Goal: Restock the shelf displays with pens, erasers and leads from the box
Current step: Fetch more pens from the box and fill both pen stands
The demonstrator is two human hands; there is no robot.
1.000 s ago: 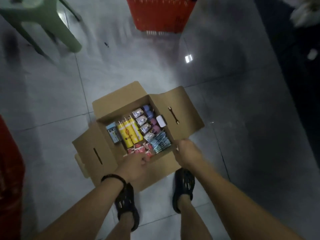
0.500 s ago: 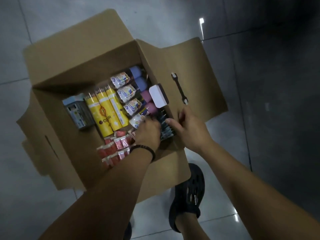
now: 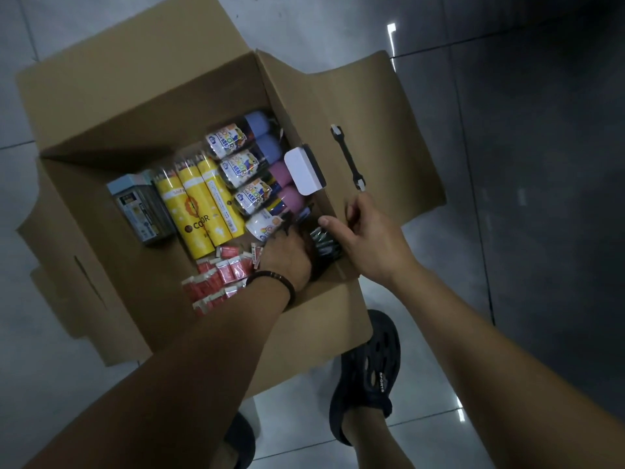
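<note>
Cardboard box (image 3: 101, 137) sits open on the grey tiled floor (image 3: 507, 164), holding from its left a grey-blue pack (image 3: 140, 206), three yellow tubes (image 3: 199, 204), loose red eraser packs (image 3: 220, 279) in the near corner and capped clear tubs (image 3: 250, 164). The left hand (image 3: 287, 255) reaches down beside the erasers onto dark packets (image 3: 324, 243), its fingers hidden, so I cannot tell whether they are clamped. Past a white block (image 3: 302, 170), the right hand (image 3: 368, 238) hovers at the box's right wall, thumb spread apart from loosely bent fingers (image 3: 353, 211), visibly gripping nothing.
</note>
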